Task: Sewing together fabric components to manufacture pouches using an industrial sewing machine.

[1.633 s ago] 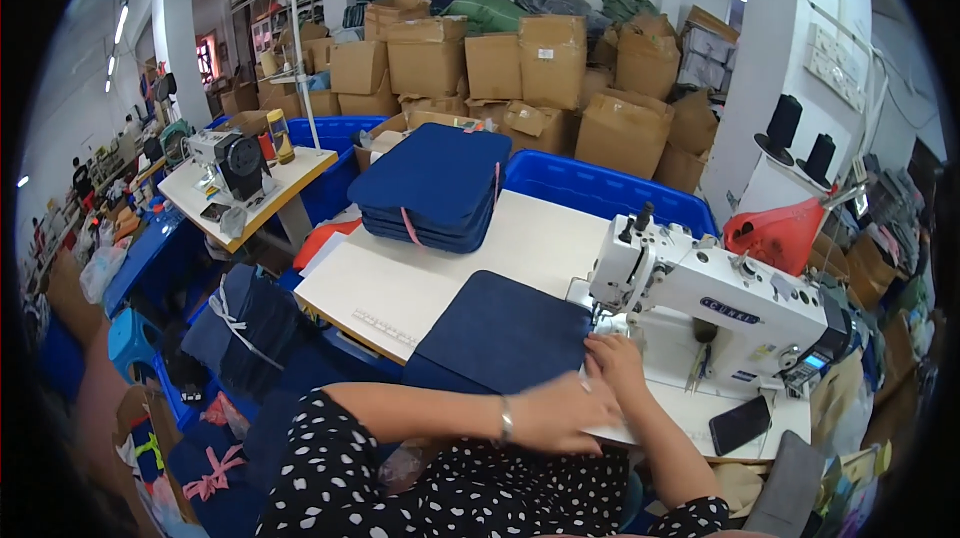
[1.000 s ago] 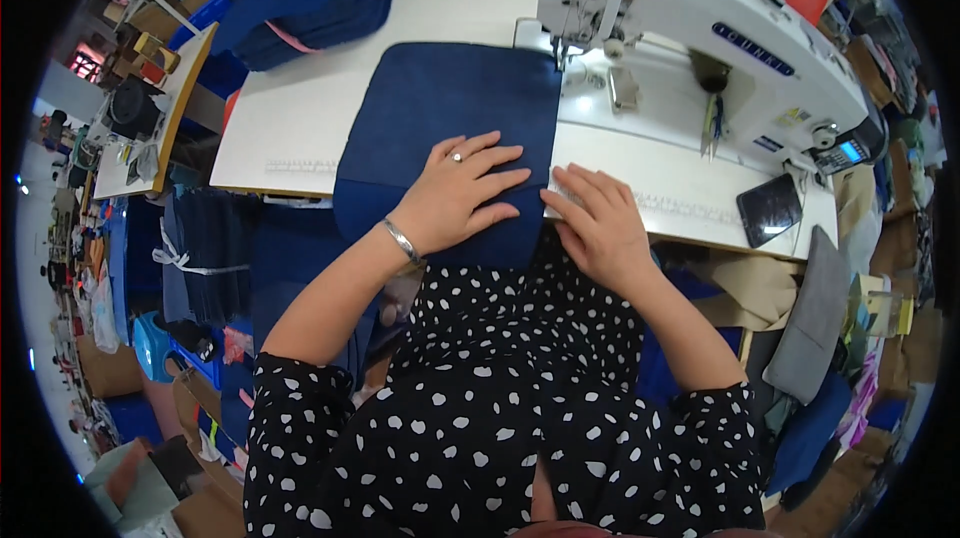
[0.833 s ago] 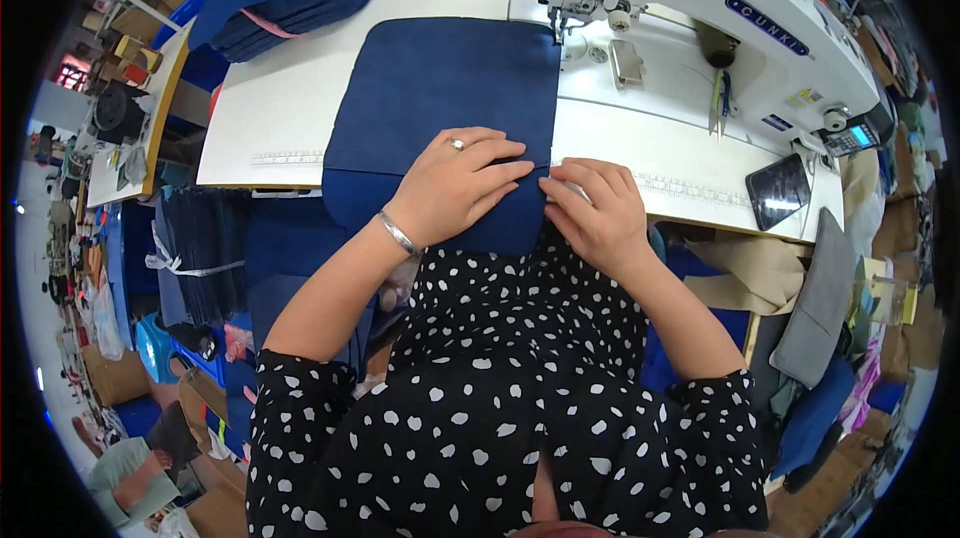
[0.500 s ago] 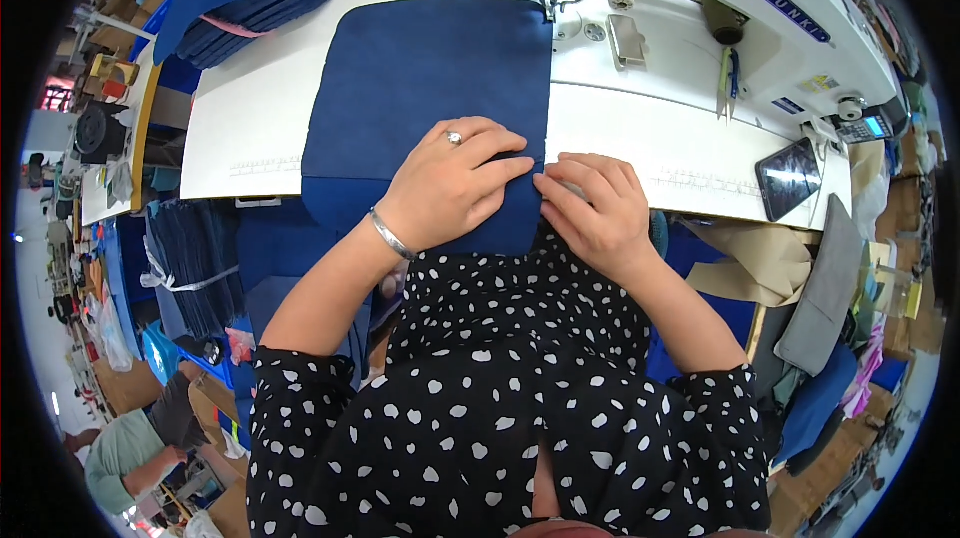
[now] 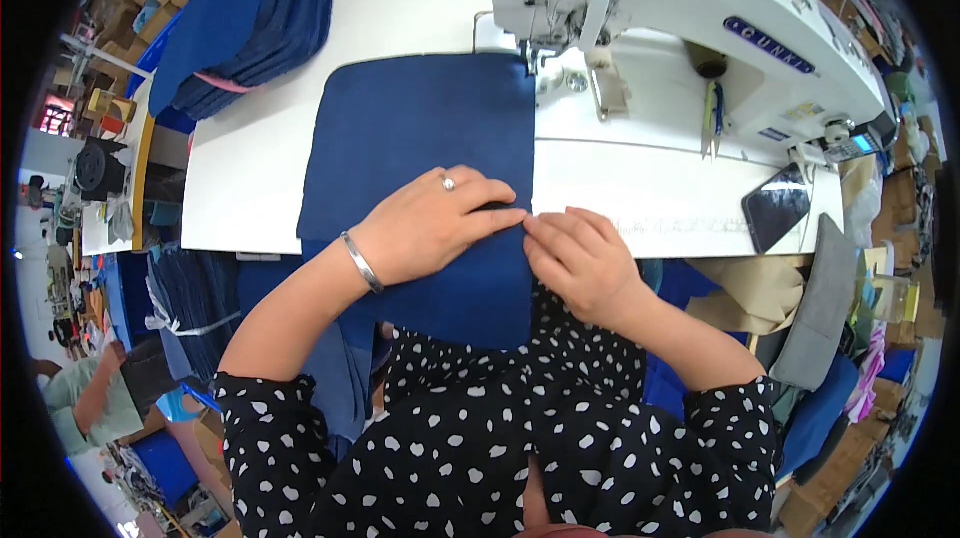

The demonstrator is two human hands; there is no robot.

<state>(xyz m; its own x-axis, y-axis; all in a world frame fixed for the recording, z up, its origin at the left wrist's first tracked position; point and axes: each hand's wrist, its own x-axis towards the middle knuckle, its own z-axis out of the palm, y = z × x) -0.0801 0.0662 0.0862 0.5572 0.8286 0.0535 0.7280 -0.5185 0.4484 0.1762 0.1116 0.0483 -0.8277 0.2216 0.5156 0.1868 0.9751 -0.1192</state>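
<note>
A dark blue cloth panel (image 5: 425, 128) lies on the white sewing table, its far right corner at the needle and presser foot (image 5: 531, 60) of the sewing machine. Its near part hangs past the table's front edge over my lap. My left hand (image 5: 430, 228), with a ring and a bangle, rests on the panel with fingers stretched toward its right edge. At that edge my right hand (image 5: 582, 263) is closed, thumb and fingers pinching the cloth beside my left fingertips. Whatever lies beneath the left palm is hidden.
The white sewing machine (image 5: 800, 68) spans the far right. Thread snips (image 5: 712, 123) and a phone (image 5: 777, 208) lie on the table there. A bundled stack of blue cloth (image 5: 255, 28) stands far left; more tied cloth (image 5: 190, 303) hangs below. A person (image 5: 95, 398) is at lower left.
The whole view has shifted, so table and machine sit lower in the picture. More of the panel's near end shows over my lap. My hands keep about the same place along its right edge.
</note>
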